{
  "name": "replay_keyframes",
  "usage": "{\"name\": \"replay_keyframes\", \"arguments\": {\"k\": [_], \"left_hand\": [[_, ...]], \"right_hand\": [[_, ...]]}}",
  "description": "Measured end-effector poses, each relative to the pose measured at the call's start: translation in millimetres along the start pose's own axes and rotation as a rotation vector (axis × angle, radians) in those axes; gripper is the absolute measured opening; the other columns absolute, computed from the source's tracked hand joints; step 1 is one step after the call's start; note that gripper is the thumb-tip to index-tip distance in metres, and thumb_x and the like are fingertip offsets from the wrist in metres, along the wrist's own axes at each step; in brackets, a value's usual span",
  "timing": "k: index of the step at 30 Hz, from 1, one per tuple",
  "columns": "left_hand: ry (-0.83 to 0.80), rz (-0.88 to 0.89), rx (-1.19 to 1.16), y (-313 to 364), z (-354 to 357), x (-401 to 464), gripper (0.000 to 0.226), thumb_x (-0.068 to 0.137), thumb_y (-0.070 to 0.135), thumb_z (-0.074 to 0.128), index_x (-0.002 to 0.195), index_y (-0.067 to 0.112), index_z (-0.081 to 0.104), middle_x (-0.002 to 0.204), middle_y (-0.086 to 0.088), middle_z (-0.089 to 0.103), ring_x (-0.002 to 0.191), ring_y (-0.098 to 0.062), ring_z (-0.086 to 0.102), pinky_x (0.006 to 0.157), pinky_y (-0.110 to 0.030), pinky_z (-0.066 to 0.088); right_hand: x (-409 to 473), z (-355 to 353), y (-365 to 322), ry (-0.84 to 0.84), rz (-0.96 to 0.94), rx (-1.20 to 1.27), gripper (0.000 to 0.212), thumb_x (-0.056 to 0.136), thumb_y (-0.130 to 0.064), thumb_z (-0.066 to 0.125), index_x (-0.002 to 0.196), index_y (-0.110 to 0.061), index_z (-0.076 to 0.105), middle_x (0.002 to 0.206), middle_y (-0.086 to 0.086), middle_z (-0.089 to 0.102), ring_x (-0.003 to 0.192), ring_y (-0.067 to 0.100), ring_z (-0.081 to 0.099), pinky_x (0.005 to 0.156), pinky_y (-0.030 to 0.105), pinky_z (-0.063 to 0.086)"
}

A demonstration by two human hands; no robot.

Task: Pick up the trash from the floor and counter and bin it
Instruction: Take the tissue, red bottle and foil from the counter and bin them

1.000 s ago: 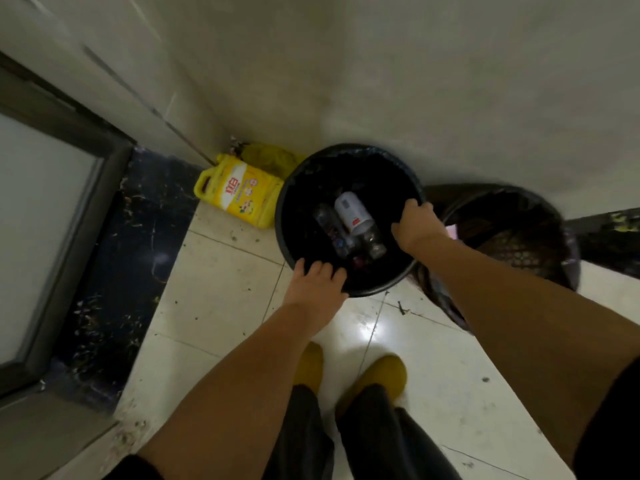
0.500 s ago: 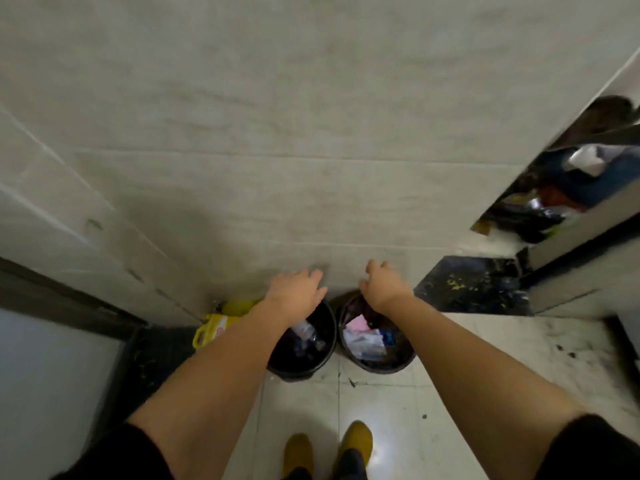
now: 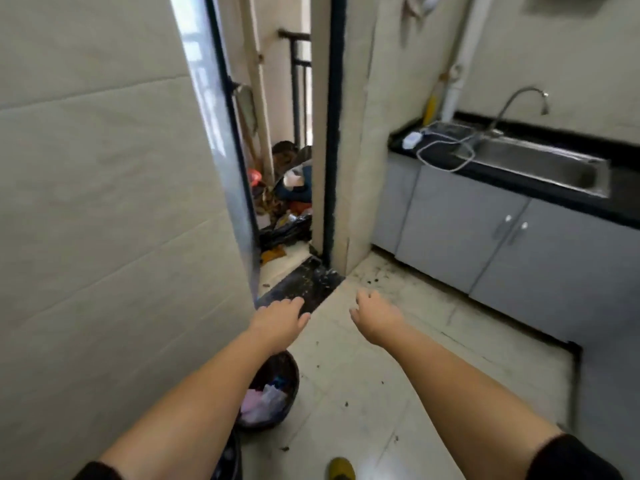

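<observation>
Both of my arms reach forward at waist height over the tiled floor. My left hand (image 3: 281,318) is empty, palm down, fingers loosely apart. My right hand (image 3: 375,317) is empty too, with its fingers slightly curled and apart. Below my left forearm a black mesh bin (image 3: 277,375) stands against the wall, holding pink and white wrappers. Only a dark sliver of a second bin (image 3: 230,455) shows under my left arm. Small dark crumbs (image 3: 375,280) lie scattered on the floor near the doorway.
A tiled wall (image 3: 104,220) fills the left. Straight ahead a narrow doorway leads to a balcony piled with clutter and black bags (image 3: 287,202). Right: grey cabinets (image 3: 485,237), black counter with a steel sink (image 3: 540,168), tap, white cable.
My view has swung up and to the right, from the wall above the two bins to the doorway and sink. Both hands have left the bin rim and hang in the air.
</observation>
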State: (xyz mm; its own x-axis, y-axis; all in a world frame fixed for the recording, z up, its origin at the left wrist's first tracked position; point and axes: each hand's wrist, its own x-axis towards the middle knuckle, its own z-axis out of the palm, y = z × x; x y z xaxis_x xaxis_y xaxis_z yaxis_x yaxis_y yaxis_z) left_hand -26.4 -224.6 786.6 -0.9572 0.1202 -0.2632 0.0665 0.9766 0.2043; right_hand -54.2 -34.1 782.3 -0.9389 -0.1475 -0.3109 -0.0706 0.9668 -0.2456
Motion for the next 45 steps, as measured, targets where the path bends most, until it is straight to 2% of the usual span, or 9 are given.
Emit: {"name": "replay_keyframes", "arguments": {"k": [3,7,12,17,22,25,29,37,45], "left_hand": [[-0.041,0.158,0.043,68.7,3.7,13.0,0.037,0.097,0.042,0.032,0.121,0.018,0.047,0.12,-0.011,0.06,0.107,-0.029,0.059,0.09,-0.046,0.05],[-0.076,0.34,0.09,183.1,15.8,20.8,0.043,0.098,0.041,0.032,0.133,0.017,0.043,0.132,-0.01,0.057,0.118,-0.028,0.056,0.098,-0.041,0.047],[-0.101,0.55,0.18,343.4,43.3,16.4,0.046,0.099,0.041,0.03,0.137,0.018,0.038,0.135,-0.012,0.055,0.121,-0.031,0.054,0.097,-0.04,0.046],[-0.143,0.692,0.163,497.8,73.2,15.6,0.045,0.099,0.041,0.031,0.135,0.017,0.039,0.135,-0.013,0.055,0.124,-0.03,0.051,0.1,-0.039,0.044],[-0.178,0.878,0.175,627.0,107.3,-2.6,0.043,0.098,0.042,0.032,0.131,0.016,0.043,0.13,-0.013,0.058,0.121,-0.031,0.053,0.096,-0.041,0.046],[-0.207,0.986,0.211,682.4,122.9,-9.0,0.045,0.099,0.042,0.032,0.135,0.017,0.041,0.13,-0.012,0.057,0.119,-0.03,0.055,0.093,-0.04,0.047],[-0.233,1.079,0.247,737.2,142.2,2.7,0.042,0.098,0.042,0.032,0.129,0.017,0.044,0.121,-0.011,0.062,0.106,-0.028,0.061,0.087,-0.041,0.053],[-0.287,1.312,0.375,870.0,170.4,73.9,0.045,0.099,0.042,0.03,0.133,0.015,0.04,0.131,-0.012,0.054,0.118,-0.032,0.053,0.095,-0.047,0.048],[-0.43,1.547,0.52,992.1,211.4,121.1,0.045,0.099,0.04,0.031,0.135,0.013,0.039,0.135,-0.014,0.049,0.123,-0.033,0.048,0.098,-0.047,0.044]], "right_hand": [[-44.7,-8.7,72.4,0.043,0.158,0.043,0.038,0.099,-0.035,0.033,0.126,-0.009,0.043,0.131,0.018,0.048,0.117,0.038,0.05,0.096,0.045,0.043],[-113.1,-24.5,172.9,0.112,0.366,0.086,0.038,0.099,-0.034,0.033,0.124,-0.008,0.046,0.129,0.019,0.05,0.119,0.038,0.049,0.098,0.046,0.043],[-198.7,-47.0,304.0,0.201,0.602,0.115,0.042,0.1,-0.035,0.031,0.127,-0.005,0.043,0.131,0.019,0.045,0.121,0.037,0.049,0.098,0.045,0.042],[-272.8,-65.1,430.8,0.238,0.786,0.106,0.041,0.101,-0.036,0.03,0.126,-0.005,0.042,0.131,0.017,0.044,0.119,0.036,0.049,0.092,0.045,0.044],[-343.6,-66.6,533.8,0.244,0.98,0.143,0.042,0.101,-0.038,0.029,0.128,-0.008,0.041,0.132,0.015,0.044,0.117,0.036,0.049,0.089,0.044,0.045],[-371.3,-64.0,577.7,0.226,1.083,0.172,0.043,0.101,-0.039,0.028,0.131,-0.01,0.04,0.134,0.014,0.043,0.118,0.034,0.05,0.087,0.042,0.046],[-386.3,-59.5,623.9,0.225,1.172,0.21,0.043,0.101,-0.039,0.028,0.132,-0.01,0.039,0.134,0.014,0.043,0.118,0.034,0.05,0.085,0.041,0.046],[-369.4,-75.2,725.3,0.33,1.348,0.287,0.042,0.1,-0.039,0.03,0.128,-0.009,0.042,0.131,0.015,0.045,0.115,0.036,0.052,0.084,0.043,0.046],[-353.4,-92.9,813.9,0.42,1.567,0.391,0.037,0.1,-0.036,0.034,0.121,-0.009,0.047,0.125,0.015,0.049,0.113,0.037,0.054,0.089,0.043,0.045]]}}
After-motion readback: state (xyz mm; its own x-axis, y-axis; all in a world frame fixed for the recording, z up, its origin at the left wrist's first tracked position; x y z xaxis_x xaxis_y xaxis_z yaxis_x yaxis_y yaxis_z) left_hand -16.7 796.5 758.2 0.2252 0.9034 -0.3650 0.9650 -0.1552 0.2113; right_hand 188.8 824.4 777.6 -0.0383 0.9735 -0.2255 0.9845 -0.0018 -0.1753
